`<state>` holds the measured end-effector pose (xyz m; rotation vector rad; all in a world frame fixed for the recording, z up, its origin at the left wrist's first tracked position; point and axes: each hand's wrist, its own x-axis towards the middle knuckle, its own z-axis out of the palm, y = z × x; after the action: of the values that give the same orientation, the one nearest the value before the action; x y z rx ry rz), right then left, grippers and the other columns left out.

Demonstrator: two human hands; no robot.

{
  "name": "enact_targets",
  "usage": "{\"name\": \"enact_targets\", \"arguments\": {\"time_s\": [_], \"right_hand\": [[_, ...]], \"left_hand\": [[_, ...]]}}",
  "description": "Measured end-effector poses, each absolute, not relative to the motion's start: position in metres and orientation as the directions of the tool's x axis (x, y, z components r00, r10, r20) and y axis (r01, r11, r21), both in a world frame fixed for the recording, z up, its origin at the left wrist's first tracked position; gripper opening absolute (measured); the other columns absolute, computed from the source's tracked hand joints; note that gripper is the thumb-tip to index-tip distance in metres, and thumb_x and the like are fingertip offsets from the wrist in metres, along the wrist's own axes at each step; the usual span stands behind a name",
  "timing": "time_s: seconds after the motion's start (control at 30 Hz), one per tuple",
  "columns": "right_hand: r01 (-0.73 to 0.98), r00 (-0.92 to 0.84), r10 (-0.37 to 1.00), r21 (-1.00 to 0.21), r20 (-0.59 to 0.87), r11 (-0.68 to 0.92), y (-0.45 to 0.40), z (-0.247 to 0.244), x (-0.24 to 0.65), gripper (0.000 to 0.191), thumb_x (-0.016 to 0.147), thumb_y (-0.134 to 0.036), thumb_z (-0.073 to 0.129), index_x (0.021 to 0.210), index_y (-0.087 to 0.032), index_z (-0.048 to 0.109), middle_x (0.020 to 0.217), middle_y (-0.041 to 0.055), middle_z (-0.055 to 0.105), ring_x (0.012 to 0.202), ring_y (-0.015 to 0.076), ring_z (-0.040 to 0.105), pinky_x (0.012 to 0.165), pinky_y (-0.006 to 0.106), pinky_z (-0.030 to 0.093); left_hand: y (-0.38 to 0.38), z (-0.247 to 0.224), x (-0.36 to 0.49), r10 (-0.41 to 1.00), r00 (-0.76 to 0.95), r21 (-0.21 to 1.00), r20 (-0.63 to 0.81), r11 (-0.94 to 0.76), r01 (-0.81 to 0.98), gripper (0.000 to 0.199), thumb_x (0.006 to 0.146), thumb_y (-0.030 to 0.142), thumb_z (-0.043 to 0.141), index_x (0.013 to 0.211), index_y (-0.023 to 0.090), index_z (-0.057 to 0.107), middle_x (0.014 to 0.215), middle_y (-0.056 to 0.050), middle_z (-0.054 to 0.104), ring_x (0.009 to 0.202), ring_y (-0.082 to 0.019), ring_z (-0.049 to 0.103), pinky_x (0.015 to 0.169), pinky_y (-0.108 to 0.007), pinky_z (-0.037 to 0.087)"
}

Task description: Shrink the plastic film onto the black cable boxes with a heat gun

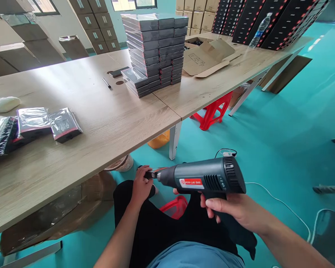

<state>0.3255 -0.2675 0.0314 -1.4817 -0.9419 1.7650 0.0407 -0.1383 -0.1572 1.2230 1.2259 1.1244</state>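
Note:
My right hand (226,208) is wrapped round the handle of a dark heat gun (203,176) with a red and white label. Its nozzle points left, close to a small black box (152,174) that my left hand (142,182) grips above my lap. Most of that box is hidden behind the nozzle and my fingers. On the table (111,119) at the left lie several black boxes in loose clear film (35,121). A tall stack of film-wrapped black boxes (153,52) stands towards the table's far side.
A pen (106,83) lies on the table. Flattened cardboard (203,59) and a water bottle (260,31) are beyond the stack. Below are a red stool (212,113), a bin (125,163) and a large film-lined carton (58,208). A white cord (281,203) crosses the floor.

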Motion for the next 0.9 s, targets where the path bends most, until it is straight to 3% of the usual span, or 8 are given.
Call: {"name": "enact_targets", "arguments": {"time_s": [0.1,0.23,0.37,0.53,0.73,0.83,0.9], "right_hand": [[-0.093,-0.081,0.857,-0.852,-0.51,-0.516,-0.268,0.03,0.328,0.039,0.083,-0.053,0.08,0.102,-0.019,0.078,0.098,0.0085,0.073,0.08,0.0226,0.067,0.066,0.033,0.057],[-0.13,0.129,0.813,-0.823,-0.567,-0.553,-0.27,0.026,0.347,0.043,0.081,-0.051,0.083,0.109,-0.019,0.076,0.096,0.0084,0.074,0.079,0.0218,0.068,0.064,0.03,0.056],[-0.207,0.074,0.77,-0.765,-0.634,-0.61,-0.28,0.022,0.364,0.043,0.08,-0.048,0.084,0.109,-0.017,0.077,0.096,0.0088,0.075,0.077,0.021,0.068,0.061,0.028,0.056],[-0.265,0.016,0.781,-0.755,-0.625,-0.599,-0.285,0.028,0.353,0.04,0.081,-0.046,0.083,0.109,-0.018,0.077,0.094,0.0078,0.074,0.075,0.0199,0.068,0.061,0.028,0.055],[-0.102,-0.237,0.841,-0.848,-0.486,-0.519,-0.28,0.036,0.316,0.035,0.086,-0.052,0.077,0.095,-0.018,0.077,0.094,0.0091,0.073,0.081,0.0228,0.067,0.07,0.034,0.057],[-0.035,-0.073,0.893,-0.893,-0.445,-0.448,-0.278,0.034,0.319,0.037,0.087,-0.055,0.076,0.101,-0.02,0.077,0.097,0.0086,0.073,0.084,0.0235,0.066,0.072,0.035,0.057],[-0.071,0.035,0.875,-0.874,-0.483,-0.48,-0.278,0.032,0.33,0.038,0.085,-0.053,0.078,0.106,-0.02,0.077,0.098,0.0083,0.073,0.081,0.0224,0.067,0.068,0.033,0.057]], "left_hand": [[-0.138,-0.155,0.04,0.999,-0.019,0.998,-0.042,0.042,0.052,0.035,0.067,0.0,0.07,0.092,0.024,0.075,0.123,-0.007,0.066,0.131,-0.03,0.053,0.112,-0.039,0.044],[-0.139,-0.155,0.034,0.996,0.04,0.95,0.074,-0.083,0.302,0.031,0.076,0.011,0.064,0.103,0.024,0.073,0.127,-0.008,0.066,0.125,-0.03,0.059,0.108,-0.047,0.048],[-0.139,-0.155,0.03,0.982,0.074,0.905,0.176,-0.191,0.379,0.032,0.08,0.014,0.059,0.108,0.024,0.07,0.126,-0.009,0.067,0.121,-0.028,0.062,0.102,-0.046,0.051],[-0.137,-0.151,0.031,0.976,0.084,0.892,0.203,-0.22,0.394,0.034,0.079,0.014,0.058,0.11,0.024,0.069,0.127,-0.009,0.066,0.122,-0.028,0.062,0.1,-0.044,0.052],[-0.136,-0.147,0.034,0.95,0.088,0.86,0.301,-0.31,0.405,0.032,0.077,0.014,0.064,0.107,0.023,0.07,0.122,-0.01,0.067,0.119,-0.029,0.062,0.106,-0.047,0.048],[-0.138,-0.146,0.034,0.957,0.05,0.876,0.285,-0.281,0.391,0.032,0.078,0.014,0.063,0.107,0.023,0.07,0.124,-0.009,0.067,0.123,-0.029,0.06,0.108,-0.045,0.045],[-0.139,-0.145,0.033,0.982,0.009,0.924,0.19,-0.182,0.337,0.032,0.077,0.016,0.065,0.107,0.023,0.071,0.123,-0.008,0.069,0.121,-0.029,0.061,0.106,-0.043,0.046]]}}
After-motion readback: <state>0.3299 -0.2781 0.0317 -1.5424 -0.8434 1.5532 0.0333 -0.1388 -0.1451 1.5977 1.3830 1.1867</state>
